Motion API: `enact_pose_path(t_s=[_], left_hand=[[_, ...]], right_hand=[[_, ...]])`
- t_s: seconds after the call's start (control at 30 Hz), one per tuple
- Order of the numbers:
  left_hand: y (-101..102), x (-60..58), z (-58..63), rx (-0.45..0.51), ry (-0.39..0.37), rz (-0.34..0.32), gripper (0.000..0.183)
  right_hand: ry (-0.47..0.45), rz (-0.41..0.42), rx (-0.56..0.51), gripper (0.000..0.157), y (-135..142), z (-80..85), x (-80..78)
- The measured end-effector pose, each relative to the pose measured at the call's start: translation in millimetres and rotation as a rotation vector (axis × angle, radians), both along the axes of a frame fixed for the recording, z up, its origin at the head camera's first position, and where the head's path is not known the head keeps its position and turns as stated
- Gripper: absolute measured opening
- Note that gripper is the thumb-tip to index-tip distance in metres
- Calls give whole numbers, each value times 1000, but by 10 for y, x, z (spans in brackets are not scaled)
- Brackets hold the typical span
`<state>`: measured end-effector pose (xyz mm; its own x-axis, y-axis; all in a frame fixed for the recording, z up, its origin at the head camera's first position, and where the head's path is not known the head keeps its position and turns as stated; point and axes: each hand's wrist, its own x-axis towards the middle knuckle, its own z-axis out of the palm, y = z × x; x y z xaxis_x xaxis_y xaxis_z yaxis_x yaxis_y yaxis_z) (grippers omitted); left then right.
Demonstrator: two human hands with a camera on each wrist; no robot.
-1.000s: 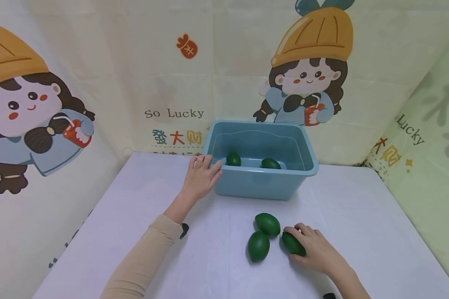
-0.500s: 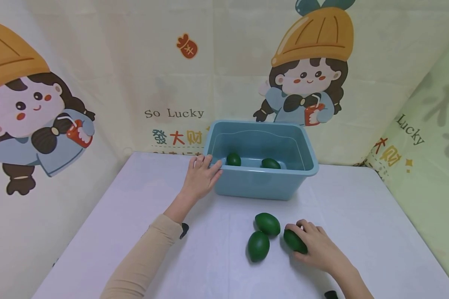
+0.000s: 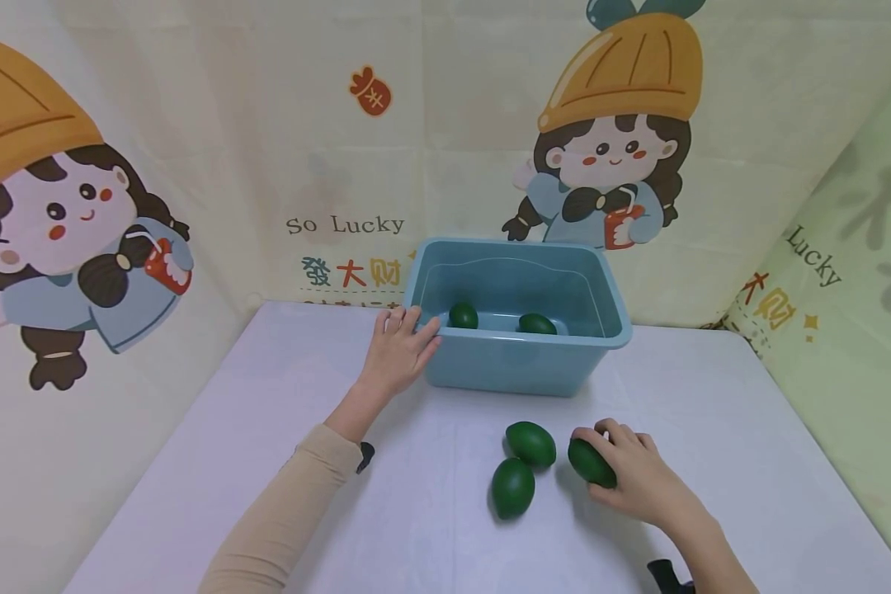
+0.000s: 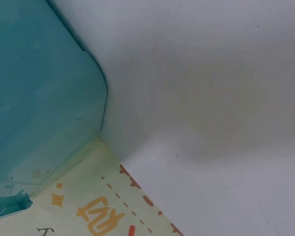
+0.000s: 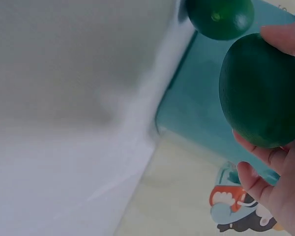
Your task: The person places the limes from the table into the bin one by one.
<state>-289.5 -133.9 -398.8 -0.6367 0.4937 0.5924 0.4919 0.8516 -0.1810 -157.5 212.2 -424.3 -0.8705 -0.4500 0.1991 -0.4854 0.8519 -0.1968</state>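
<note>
My right hand (image 3: 638,483) grips a dark green, smooth oval lime (image 3: 591,464) between thumb and fingers, above the tabletop. In the right wrist view the held lime (image 5: 263,91) fills much of the right side. To its left, two more limes lie close together on the table, one behind (image 3: 530,445), one in front (image 3: 512,488). My left hand (image 3: 393,355) rests at the near left corner of a blue plastic bin (image 3: 512,363), fingers extended at its rim. Inside the bin sit two limes, a left one (image 3: 464,316) and a right one (image 3: 538,324). The left wrist view shows no left-hand fingers.
A white-covered table (image 3: 327,528) carries everything. Behind it hangs a printed cloth (image 3: 475,165) with cartoon figures and lettering, close to the bin's back. More cloth walls stand at left and right.
My right hand has lifted the lime it holds off the table and moved it slightly back and right. The left hand and the bin stay put.
</note>
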Motion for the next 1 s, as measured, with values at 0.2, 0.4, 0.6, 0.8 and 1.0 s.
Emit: enact_pose_path(t_s=[0.2, 0.4, 0.6, 0.8, 1.0], left_hand=[[-5, -7, 4, -5, -4, -1, 50], [-10, -13, 3, 2, -5, -3, 52], [-9, -22, -7, 7, 5, -14, 52], [-5, -19, -11, 3, 1, -7, 52], [-2, -14, -17, 5, 13, -7, 53]], right_hand=[[27, -12, 1, 55, 33, 118, -59], [54, -13, 0, 56, 84, 247, -114], [54, -17, -10, 56, 120, 341, -154], [58, -11, -15, 54, 140, 415, -198], [105, 16, -25, 54, 151, 494, -244]])
